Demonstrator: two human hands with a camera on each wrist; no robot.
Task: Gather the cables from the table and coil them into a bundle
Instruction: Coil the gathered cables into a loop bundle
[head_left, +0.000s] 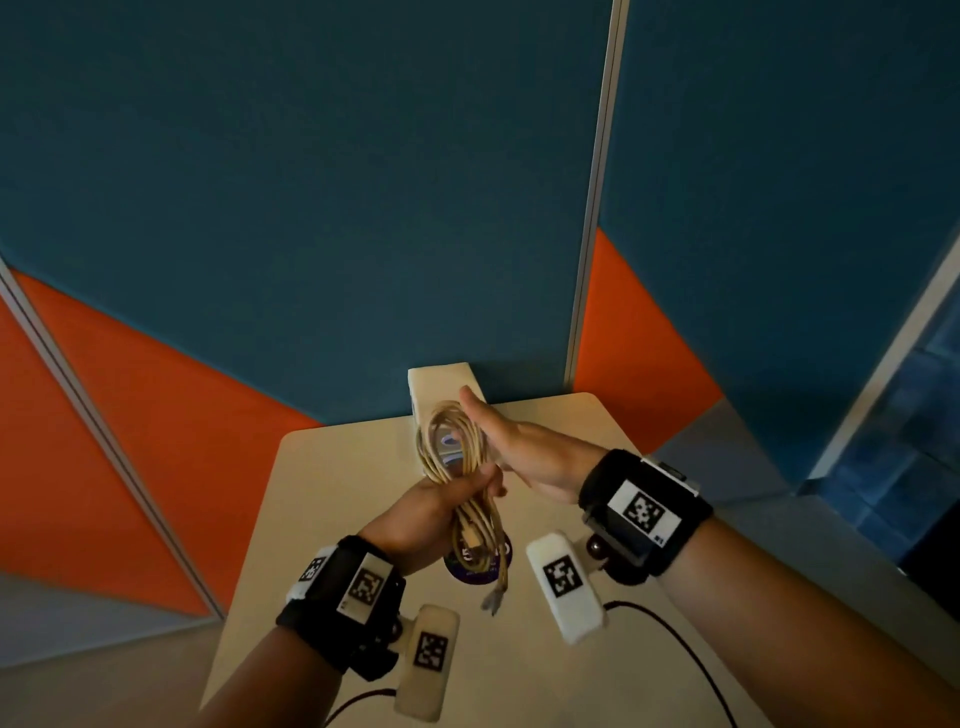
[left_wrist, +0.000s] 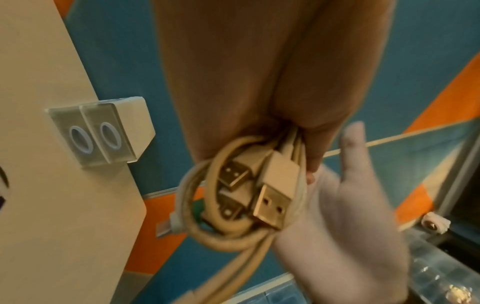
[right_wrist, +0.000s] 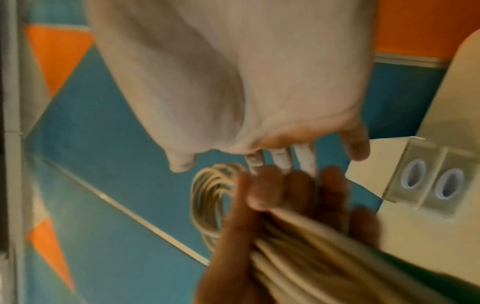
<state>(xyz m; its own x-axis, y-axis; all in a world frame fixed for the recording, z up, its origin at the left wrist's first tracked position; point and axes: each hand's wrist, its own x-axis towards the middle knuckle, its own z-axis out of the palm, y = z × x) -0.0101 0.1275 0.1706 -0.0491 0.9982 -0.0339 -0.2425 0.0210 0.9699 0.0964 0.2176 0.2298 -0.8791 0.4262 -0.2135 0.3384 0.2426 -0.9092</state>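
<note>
A bundle of cream cables (head_left: 453, 441) is looped into a long coil above the table (head_left: 322, 493). My left hand (head_left: 441, 506) grips the coil at its middle, fingers curled round it. Loose ends with a plug (head_left: 492, 603) hang below the fist. In the left wrist view several USB plugs (left_wrist: 270, 195) stick out of the coil (left_wrist: 207, 236). My right hand (head_left: 511, 441) is flat, fingers straight, beside the coil's right side. In the right wrist view its fingers (right_wrist: 280, 158) are spread above the left hand (right_wrist: 285, 205) and the cables (right_wrist: 207, 197).
A white socket block (head_left: 441, 384) with two round openings stands at the table's far edge against the blue and orange partition wall (head_left: 311, 208). A round purple sticker (head_left: 478, 569) lies on the table under the cables. Dark wires (head_left: 675, 639) run from the wrist cameras.
</note>
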